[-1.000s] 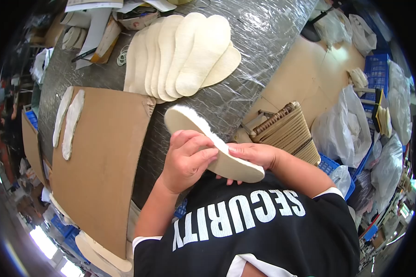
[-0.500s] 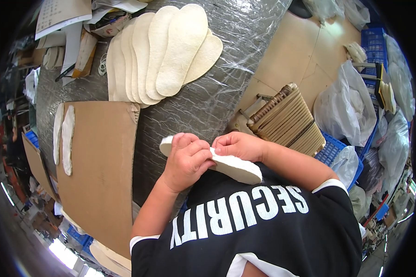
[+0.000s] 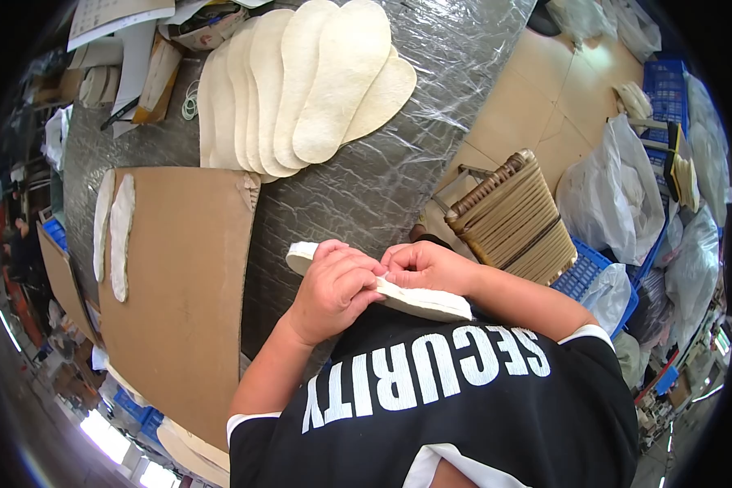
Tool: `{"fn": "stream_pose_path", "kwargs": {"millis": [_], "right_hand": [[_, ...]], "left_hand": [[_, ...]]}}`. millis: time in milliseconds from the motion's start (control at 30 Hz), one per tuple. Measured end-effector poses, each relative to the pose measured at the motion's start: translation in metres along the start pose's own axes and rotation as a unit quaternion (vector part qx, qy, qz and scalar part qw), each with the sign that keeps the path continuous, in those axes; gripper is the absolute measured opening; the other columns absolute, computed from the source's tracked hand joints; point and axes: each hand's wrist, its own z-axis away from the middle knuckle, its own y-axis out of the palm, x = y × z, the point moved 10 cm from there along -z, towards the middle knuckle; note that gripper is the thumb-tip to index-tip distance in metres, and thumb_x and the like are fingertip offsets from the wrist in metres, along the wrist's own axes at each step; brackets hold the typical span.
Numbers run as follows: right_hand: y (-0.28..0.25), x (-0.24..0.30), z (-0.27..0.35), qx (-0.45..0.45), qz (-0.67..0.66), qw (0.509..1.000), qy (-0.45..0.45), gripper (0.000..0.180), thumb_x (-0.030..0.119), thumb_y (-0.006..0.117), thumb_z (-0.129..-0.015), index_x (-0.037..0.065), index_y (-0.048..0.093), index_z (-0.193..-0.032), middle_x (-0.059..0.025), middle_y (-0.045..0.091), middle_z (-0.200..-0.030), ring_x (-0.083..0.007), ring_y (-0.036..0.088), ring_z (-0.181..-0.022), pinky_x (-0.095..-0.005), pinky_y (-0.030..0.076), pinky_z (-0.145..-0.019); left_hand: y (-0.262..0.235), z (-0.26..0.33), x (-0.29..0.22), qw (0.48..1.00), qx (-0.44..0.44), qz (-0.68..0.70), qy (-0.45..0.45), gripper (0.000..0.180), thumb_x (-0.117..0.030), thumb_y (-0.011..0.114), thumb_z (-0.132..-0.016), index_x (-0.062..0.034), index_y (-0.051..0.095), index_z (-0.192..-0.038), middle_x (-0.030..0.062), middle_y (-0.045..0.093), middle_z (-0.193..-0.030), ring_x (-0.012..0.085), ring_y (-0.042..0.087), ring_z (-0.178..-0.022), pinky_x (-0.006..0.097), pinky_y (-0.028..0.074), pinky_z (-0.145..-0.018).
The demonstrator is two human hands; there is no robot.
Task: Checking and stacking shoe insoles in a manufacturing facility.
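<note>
Cream-white fleece, sole-shaped: one insole (image 3: 427,303) was held between both hands, just above the front of a black shirt (image 3: 464,407) and near the edge of the desk (image 3: 333,203). I logged the pose from the head view. Left hand (image 3: 333,285): back turned toward the camera, fingers curled over the insole's middle, thumb stretched rightward along its near side, clasping it. Right hand (image 3: 427,268): close beside the left, knuckles up, thumb and index finger pinching at the insole's upper edge; what exactly sat between those tips I could not make out. Its remaining fingers were folded and partly hidden.

Left forearm (image 3: 270,366) rose steeply from the lower edge, leaning right; right forearm (image 3: 529,302) came in from the right, sloping up toward the left. I recorded the insole as aslant, one end protruding at upper left past the left hand, the other low on the right.

Beyond the hands, a fan of overlapping cream insoles (image 3: 346,77) lay on the desk. To the left I noted a brown cardboard sheet (image 3: 183,285) with two narrow white strips (image 3: 122,236) at its left side; to the right, a woven-seat stool (image 3: 516,215).
</note>
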Motion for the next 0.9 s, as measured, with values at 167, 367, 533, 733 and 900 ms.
{"fn": "stream_pose_path", "kwargs": {"millis": [167,367,533,733,900], "right_hand": [[0.004,0.001,-0.002,0.015,0.007,0.999,-0.032,0.022,0.021,0.056,-0.097,0.002,0.066,-0.091,-0.0018,0.06,-0.095,-0.0092,0.056,-0.086,-0.0262,0.046,-0.076],[-0.015,0.001,0.002,0.046,-0.281,0.958,-0.043,0.067,0.063,0.051,-0.088,0.003,0.057,-0.118,-0.0099,0.061,-0.116,-0.0175,0.059,-0.108,-0.0321,0.048,-0.091],[-0.042,0.01,0.027,-0.017,-0.385,0.918,-0.091,0.071,0.05,0.07,-0.082,0.004,0.048,-0.132,-0.0107,0.055,-0.13,-0.0232,0.053,-0.121,-0.0401,0.043,-0.102],[-0.053,0.002,0.024,-0.118,-0.346,0.928,-0.075,0.053,-0.002,0.074,-0.078,0.003,0.053,-0.127,-0.0093,0.063,-0.12,-0.0226,0.059,-0.114,-0.0384,0.046,-0.1],[-0.056,-0.006,0.026,-0.107,-0.351,0.926,-0.094,0.045,-0.002,0.07,-0.081,0.002,0.055,-0.123,-0.0095,0.064,-0.118,-0.0218,0.06,-0.11,-0.037,0.046,-0.098]], "left_hand": [[-0.001,-0.002,0.001,0.999,0.028,0.009,-0.017,0.025,-0.009,0.078,-0.065,-0.0088,0.057,-0.078,0.0018,0.067,-0.084,0.0204,0.063,-0.079,0.039,0.043,-0.082],[-0.009,0.002,0.017,0.993,-0.008,0.012,-0.116,0.021,-0.003,0.078,-0.066,-0.0059,0.058,-0.073,0.006,0.066,-0.079,0.0223,0.062,-0.072,0.034,0.047,-0.074],[-0.012,0.011,0.037,0.976,-0.094,0.078,-0.178,0.016,0.002,0.075,-0.07,-0.0016,0.06,-0.071,0.01,0.066,-0.077,0.0205,0.063,-0.068,0.031,0.049,-0.061],[0.002,0.016,0.041,0.965,-0.14,0.097,-0.2,0.016,-0.002,0.077,-0.071,-0.0019,0.061,-0.071,0.0087,0.065,-0.073,0.02,0.063,-0.067,0.031,0.05,-0.063],[0.005,0.011,0.036,0.969,-0.121,0.042,-0.21,0.02,-0.01,0.08,-0.07,-0.0008,0.065,-0.08,0.0089,0.063,-0.074,0.0236,0.061,-0.073,0.033,0.049,-0.071]]}}
